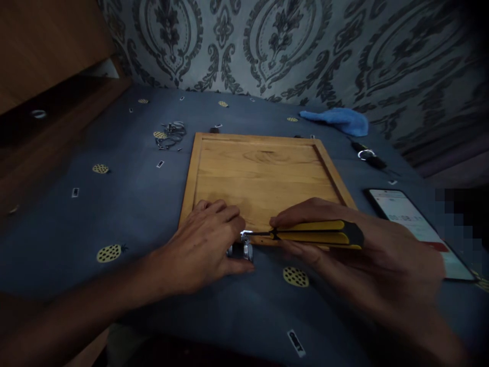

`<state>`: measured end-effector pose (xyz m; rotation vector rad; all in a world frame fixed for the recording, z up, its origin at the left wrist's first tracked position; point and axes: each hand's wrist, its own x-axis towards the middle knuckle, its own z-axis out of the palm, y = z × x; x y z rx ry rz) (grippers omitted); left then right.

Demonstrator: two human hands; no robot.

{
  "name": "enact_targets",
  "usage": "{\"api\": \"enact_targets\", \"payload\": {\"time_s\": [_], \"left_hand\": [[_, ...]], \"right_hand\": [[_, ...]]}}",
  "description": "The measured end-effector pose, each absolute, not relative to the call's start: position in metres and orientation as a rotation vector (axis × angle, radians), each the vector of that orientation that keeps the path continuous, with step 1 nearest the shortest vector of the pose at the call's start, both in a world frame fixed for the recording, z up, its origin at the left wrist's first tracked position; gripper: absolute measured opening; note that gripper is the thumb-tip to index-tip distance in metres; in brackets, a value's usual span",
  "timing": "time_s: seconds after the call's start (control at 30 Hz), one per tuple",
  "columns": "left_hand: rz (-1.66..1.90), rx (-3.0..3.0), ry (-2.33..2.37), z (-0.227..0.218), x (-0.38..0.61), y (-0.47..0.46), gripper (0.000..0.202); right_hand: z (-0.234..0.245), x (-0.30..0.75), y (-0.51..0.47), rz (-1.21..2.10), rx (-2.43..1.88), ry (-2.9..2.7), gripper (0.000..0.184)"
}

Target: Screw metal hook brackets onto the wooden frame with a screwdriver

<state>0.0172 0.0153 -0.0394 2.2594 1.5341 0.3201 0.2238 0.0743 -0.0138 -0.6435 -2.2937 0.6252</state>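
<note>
A square wooden panel [263,173] with a raised frame lies flat on a dark blue patterned cloth [130,204]. My left hand [208,244] rests at the panel's near edge, fingers closed around a small shiny metal fitting [241,250]. My right hand [344,250] grips a screwdriver with a yellow and black handle [324,233]. Its thin shaft lies level and points left, with the tip at the metal fitting.
A pile of small metal parts [170,134] lies on the cloth at the back left. A blue rag [338,120] sits at the back right, with a dark tool and ring [369,154] near it. A lit phone [416,227] lies to the right. Patterned wallpaper rises behind.
</note>
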Motion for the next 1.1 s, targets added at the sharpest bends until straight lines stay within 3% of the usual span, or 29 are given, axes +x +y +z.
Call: {"api": "enact_targets", "payload": {"time_s": [0.47,0.67,0.77,0.9,1.1], "left_hand": [[0.329,2.264,1.533,-0.040,0.017,0.015,0.039],[0.355,2.264,1.519,-0.041,0.018,0.014,0.040],[0.364,2.267,1.529,-0.042,0.018,0.014,0.042],[0.368,2.294,1.533,-0.042,0.018,0.014,0.043],[0.387,2.297,1.544,-0.044,0.018,0.013,0.042]], "right_hand": [[-0.014,0.223,0.071,0.732,-0.636,-2.136,0.008],[-0.011,0.219,0.065,0.661,-0.987,-1.709,0.006],[-0.014,0.219,0.074,0.587,-0.954,-1.881,0.005],[-0.021,0.222,0.087,0.384,-0.880,-2.171,0.021],[-0.024,0.220,0.085,0.408,-0.767,-2.237,0.021]]}}
